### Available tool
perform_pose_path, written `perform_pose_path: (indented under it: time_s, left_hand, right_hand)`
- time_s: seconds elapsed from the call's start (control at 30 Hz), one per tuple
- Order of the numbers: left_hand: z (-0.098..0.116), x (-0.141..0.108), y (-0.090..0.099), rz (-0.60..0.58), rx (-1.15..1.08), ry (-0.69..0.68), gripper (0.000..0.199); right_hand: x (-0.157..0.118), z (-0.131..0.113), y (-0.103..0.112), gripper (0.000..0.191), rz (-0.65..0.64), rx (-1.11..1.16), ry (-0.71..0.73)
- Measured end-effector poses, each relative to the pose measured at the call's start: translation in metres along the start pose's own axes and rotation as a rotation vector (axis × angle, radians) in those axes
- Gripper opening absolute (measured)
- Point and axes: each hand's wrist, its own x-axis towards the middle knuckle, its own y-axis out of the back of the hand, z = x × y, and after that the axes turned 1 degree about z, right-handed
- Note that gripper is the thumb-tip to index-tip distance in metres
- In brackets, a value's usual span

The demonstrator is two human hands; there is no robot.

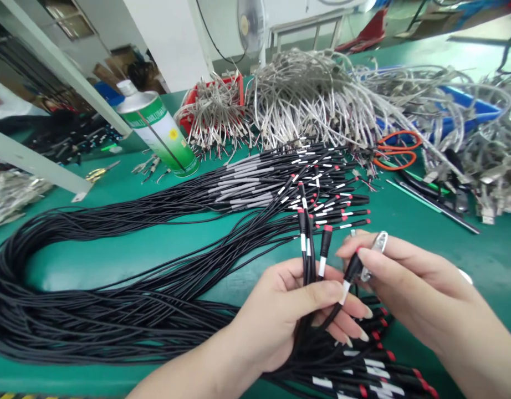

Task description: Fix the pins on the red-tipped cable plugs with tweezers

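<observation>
My left hand (297, 305) is closed around several black cables (307, 271) whose connectors stand upright, with red tips and white labels. One connector (354, 266) bends to the right out of this bunch. My right hand (400, 271) pinches that connector near its red tip between thumb and fingers. A small shiny metal piece (379, 242) shows between the right fingers; its kind cannot be made out. Beneath both hands lies a thick bundle of similar black cables (110, 321), looping round at the left. More red-tipped ends (388, 354) lie below the right hand.
A green-and-white can (159, 133) stands at the back left. Behind the cables, grey cables (305, 94) are heaped beside a red bin (238, 88) and a blue tray (471, 108). Orange-handled scissors (399, 149) lie at right, gold ones (101, 172) at left by a metal post (39, 160).
</observation>
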Motion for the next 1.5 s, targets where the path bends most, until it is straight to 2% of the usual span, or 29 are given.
perform_pose_path:
  time_s: [0.2, 0.6, 0.87, 1.03, 1.23, 1.33, 1.5]
  left_hand:
    - [0.002, -0.002, -0.002, 0.054, 0.184, 0.008, 0.021]
    - [0.0, -0.002, -0.004, -0.01, 0.121, -0.013, 0.016]
    - [-0.002, -0.002, -0.001, -0.066, 0.1, 0.007, 0.014]
    - [-0.004, 0.0, -0.002, -0.03, 0.086, 0.038, 0.022]
    - [0.0, -0.001, -0.006, 0.188, 0.314, -0.093, 0.02]
    - [0.001, -0.001, -0.007, 0.175, 0.335, -0.091, 0.017]
    - [0.001, -0.001, -0.007, 0.149, 0.299, -0.063, 0.013]
  right_hand:
    - [-0.002, 0.009, -0.001, 0.02, 0.027, 0.044, 0.069]
    - [0.0, 0.01, -0.003, 0.028, 0.097, 0.03, 0.077]
    - [0.001, 0.006, -0.007, 0.033, 0.072, 0.067, 0.045]
    - [0.003, 0.006, -0.007, 0.032, 0.05, 0.088, 0.008]
    - [0.005, 0.006, 0.003, 0.02, 0.173, 0.029, 0.01]
    - [0.007, 0.004, 0.005, 0.027, 0.193, 0.001, 0.006]
    - [0.006, 0.002, 0.004, 0.025, 0.183, -0.015, 0.015]
